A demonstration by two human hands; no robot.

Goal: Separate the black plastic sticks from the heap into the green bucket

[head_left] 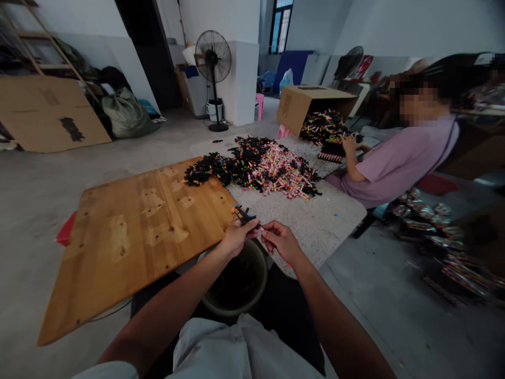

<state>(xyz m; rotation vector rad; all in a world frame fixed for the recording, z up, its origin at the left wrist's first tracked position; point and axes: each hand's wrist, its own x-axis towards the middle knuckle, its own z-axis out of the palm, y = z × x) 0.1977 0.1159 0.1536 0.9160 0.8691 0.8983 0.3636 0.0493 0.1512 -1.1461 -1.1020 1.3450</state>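
My left hand (pixel 235 238) is closed around a small black toy gun (pixel 244 215) with an orange and blue tip. At the gun's near end, my right hand (pixel 283 243) pinches a small pinkish piece (pixel 261 229), which is mostly hidden by the fingers. Both hands meet above the far rim of a round bucket (pixel 262 279) between my legs; its inside is dark. Beyond the hands lies a heap of black toy guns (pixel 215 167) with orange and green tips. Beside it is a pile of small pink-and-white tubes (pixel 274 171).
A wooden board (pixel 130 210) lies on the left, and a speckled tabletop (pixel 323 208) on the right. A person in a pink shirt (pixel 398 152) handles black pieces by an open cardboard box (pixel 294 108). A standing fan (pixel 213 58) and wrapped bundles (pixel 445 237) are farther off.
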